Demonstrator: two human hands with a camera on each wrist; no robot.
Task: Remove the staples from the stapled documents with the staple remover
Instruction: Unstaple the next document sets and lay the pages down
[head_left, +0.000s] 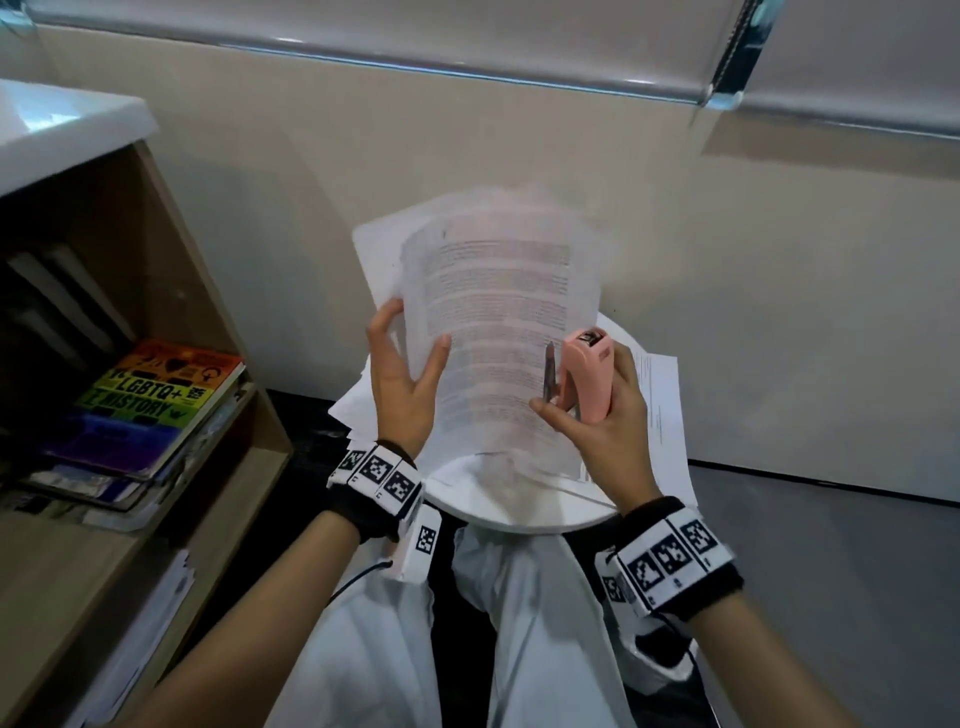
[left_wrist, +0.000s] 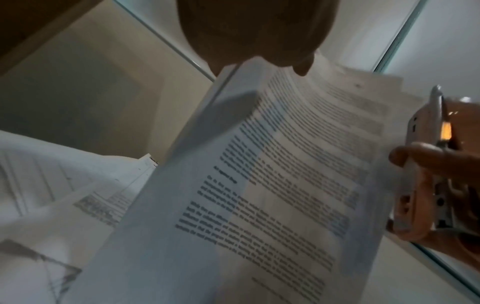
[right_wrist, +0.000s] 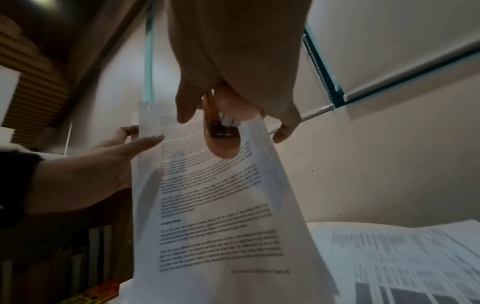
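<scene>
The left hand (head_left: 404, 374) is holding a printed document (head_left: 498, 332) upright above the small white table (head_left: 519, 512), thumb in front and fingers spread behind its left edge. The right hand (head_left: 602, 421) is gripping a pink staple remover (head_left: 587, 374), fingers curled around it, thumb touching the document's right edge. Loose papers (head_left: 665, 405) are lying on the table beneath.

At nine o'clock stands a wooden shelf (head_left: 171, 291) under a white top (head_left: 67, 124). A rainbow-covered book (head_left: 156, 400) reading "LGBTQ+ HISTORY" lies on a stack inside it. From twelve to three o'clock runs a beige wall (head_left: 727, 260) with a roller blind (head_left: 857, 57) above. Grey floor (head_left: 831, 571) fills four o'clock. White trousers (head_left: 519, 623) sit at six.
</scene>
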